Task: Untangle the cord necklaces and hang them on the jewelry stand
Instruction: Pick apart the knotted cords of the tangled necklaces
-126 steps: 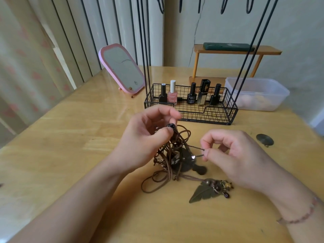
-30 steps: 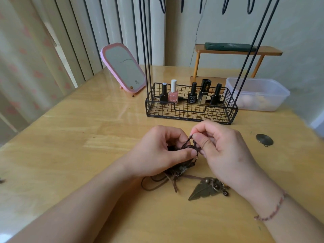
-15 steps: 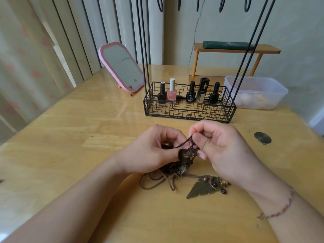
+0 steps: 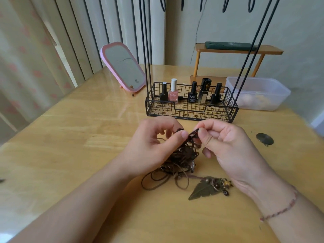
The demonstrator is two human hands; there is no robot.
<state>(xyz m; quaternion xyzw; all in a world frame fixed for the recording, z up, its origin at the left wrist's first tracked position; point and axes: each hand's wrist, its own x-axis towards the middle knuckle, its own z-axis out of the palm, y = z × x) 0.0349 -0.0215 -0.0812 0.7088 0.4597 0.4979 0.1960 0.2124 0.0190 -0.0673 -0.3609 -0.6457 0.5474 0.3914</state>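
A tangle of brown cord necklaces (image 4: 180, 160) is lifted a little off the wooden table (image 4: 70, 137), its lower loops still lying on the wood. My left hand (image 4: 154, 146) pinches a cord at the top of the tangle between thumb and fingers. My right hand (image 4: 226, 142) pinches a dark braided cord right beside it. A bronze leaf pendant with beads (image 4: 205, 188) lies on the table below my right wrist. The black wire jewelry stand (image 4: 191, 109) stands just behind my hands; its rods rise out of view to hooks (image 4: 226, 6) at the top edge.
Several nail polish bottles (image 4: 173, 92) stand in the stand's basket. A pink mirror (image 4: 122, 65) leans at the back left, a clear plastic box (image 4: 259, 93) and a small wooden shelf (image 4: 238, 50) at the back right. A round metal disc (image 4: 264, 139) lies at right.
Since a second ago my hands have drawn slightly apart at the top of the tangle, stretching a short length of braided cord between them. The tangle hangs a bit higher.
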